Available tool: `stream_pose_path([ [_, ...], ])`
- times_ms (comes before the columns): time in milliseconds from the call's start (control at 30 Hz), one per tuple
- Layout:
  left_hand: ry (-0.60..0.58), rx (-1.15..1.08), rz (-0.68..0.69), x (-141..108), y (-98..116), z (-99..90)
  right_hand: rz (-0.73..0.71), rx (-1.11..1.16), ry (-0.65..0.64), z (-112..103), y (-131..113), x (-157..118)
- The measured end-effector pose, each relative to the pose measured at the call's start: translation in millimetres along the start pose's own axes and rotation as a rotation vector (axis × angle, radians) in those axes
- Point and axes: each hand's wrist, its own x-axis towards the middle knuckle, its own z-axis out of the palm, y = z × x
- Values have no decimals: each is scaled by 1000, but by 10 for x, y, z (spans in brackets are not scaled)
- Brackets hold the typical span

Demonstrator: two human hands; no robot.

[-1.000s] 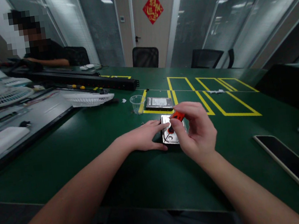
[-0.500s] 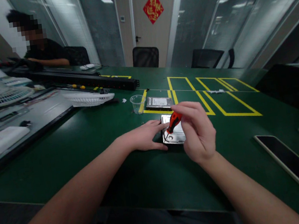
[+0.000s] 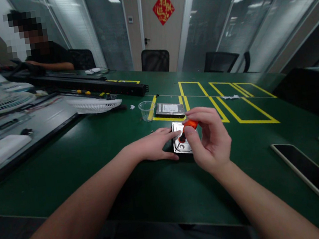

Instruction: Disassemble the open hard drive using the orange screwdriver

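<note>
A silver hard drive (image 3: pixel 187 147) lies flat on the green table (image 3: pixel 145 192), just right of the centre of the frame, its shiny cover facing up. It looks rigid and compact, probably fairly dense for its size, with a smooth metal face that could slide under a fingertip. The side edges would offer the surest hold; pressing hard on the middle of the cover seems unwise, as the insides are likely delicate.

The left hand (image 3: pixel 158 144) grasps the drive at its left end, one finger over the cover and the thumb at the lower-left corner. The right hand (image 3: pixel 211 140) has its fingers closed around an orange-and-black screwdriver (image 3: pixel 190 124), which slants down to the left, its tip by the drive's lower-left corner; whether the tip sits in a screw is too small to tell.

Just above the drive in the frame lies a second drive (image 3: pixel 170 108), label up, with a clear plastic cup (image 3: pixel 147 113) to its left. A phone (image 3: pixel 313 173) rests at lower right. Towards the upper left are a white grille piece (image 3: pixel 95 105) and a long black bar (image 3: pixel 114 87); beyond them sits another person (image 3: pixel 55 54) in a dark top.
</note>
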Motion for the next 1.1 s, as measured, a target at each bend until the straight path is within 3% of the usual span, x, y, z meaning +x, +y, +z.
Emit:
stream_pose_path([
  [433, -3, -8, -23, 11, -43, 29, 75, 30, 16, 30, 1, -66],
  [1100, -24, 7, -46, 7, 41, -11, 29, 38, -50, -39, -19, 2],
])
